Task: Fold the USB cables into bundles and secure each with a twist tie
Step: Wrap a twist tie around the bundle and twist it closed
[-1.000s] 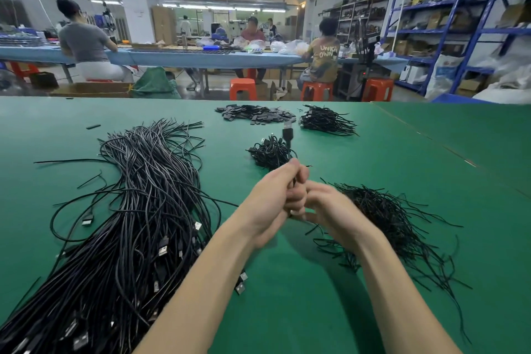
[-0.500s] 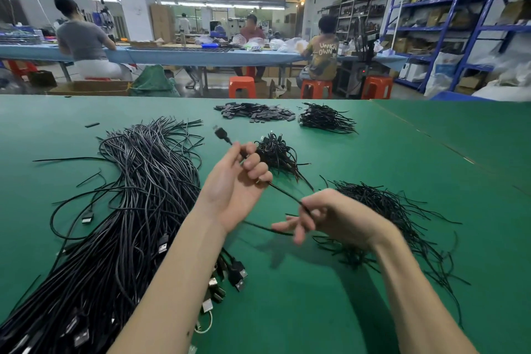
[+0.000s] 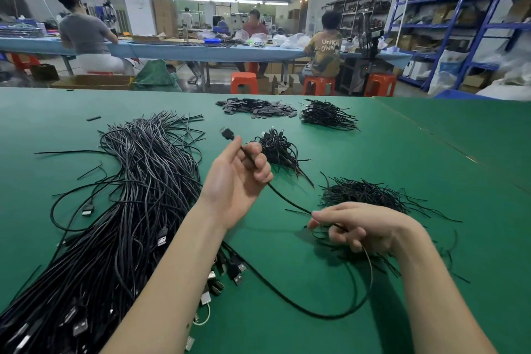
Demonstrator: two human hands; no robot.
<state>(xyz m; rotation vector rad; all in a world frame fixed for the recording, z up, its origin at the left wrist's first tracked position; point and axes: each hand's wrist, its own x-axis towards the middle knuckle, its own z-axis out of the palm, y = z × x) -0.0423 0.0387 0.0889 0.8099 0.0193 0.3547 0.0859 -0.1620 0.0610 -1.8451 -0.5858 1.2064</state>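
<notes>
My left hand [image 3: 238,178] grips one black USB cable [image 3: 287,201] near its plug, which sticks up past my fingers at the upper left. The cable runs down to my right hand [image 3: 362,228], which pinches it, then loops over the green table [image 3: 402,152] below that hand. A large heap of loose black USB cables [image 3: 120,210] lies left of my arms. A pile of black twist ties [image 3: 365,191] lies just behind my right hand. A small pile of tied cable bundles [image 3: 275,148] sits beyond my left hand.
At the far edge of the table lie a pile of small dark flat pieces [image 3: 255,108] and another heap of black cable bundles [image 3: 327,116]. Other people sit at a blue workbench [image 3: 178,50] behind. Blue shelving [image 3: 465,26] stands at the right.
My hands have drawn apart: the left rose to the left with the plug end, the right dropped to the right, and the cable now stretches between them. One second ago they were pressed together.
</notes>
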